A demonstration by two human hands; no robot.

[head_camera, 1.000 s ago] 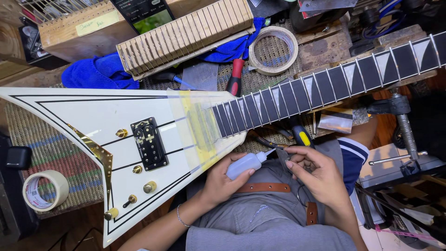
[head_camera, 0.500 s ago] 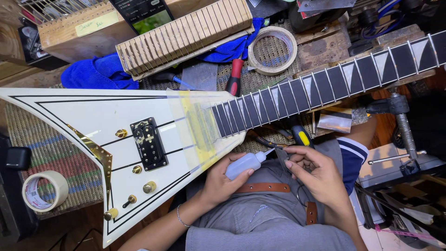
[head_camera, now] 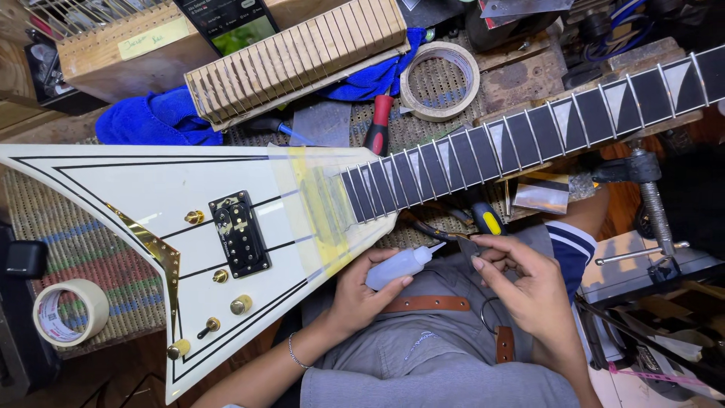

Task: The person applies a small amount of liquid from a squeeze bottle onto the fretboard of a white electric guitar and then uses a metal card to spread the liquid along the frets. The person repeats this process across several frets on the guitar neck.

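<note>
Both hands work just below the guitar neck (head_camera: 529, 136): left hand (head_camera: 362, 291) grips a small squeeze bottle (head_camera: 400, 266), nozzle pointing right toward the right hand (head_camera: 521, 283), whose fingers pinch a small flat piece (head_camera: 470, 245).

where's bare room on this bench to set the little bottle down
Free patches: the woven mat between the guitar body and the tape roll, and the mat strip between the blue cloth and the body's top edge. Crowded: behind the neck, with screwdriver, second tape roll and loose fretboard. The left hand holds the bottle.

left hand (head_camera: 361, 291) clenched, right hand (head_camera: 521, 283) seemingly pinching
</note>
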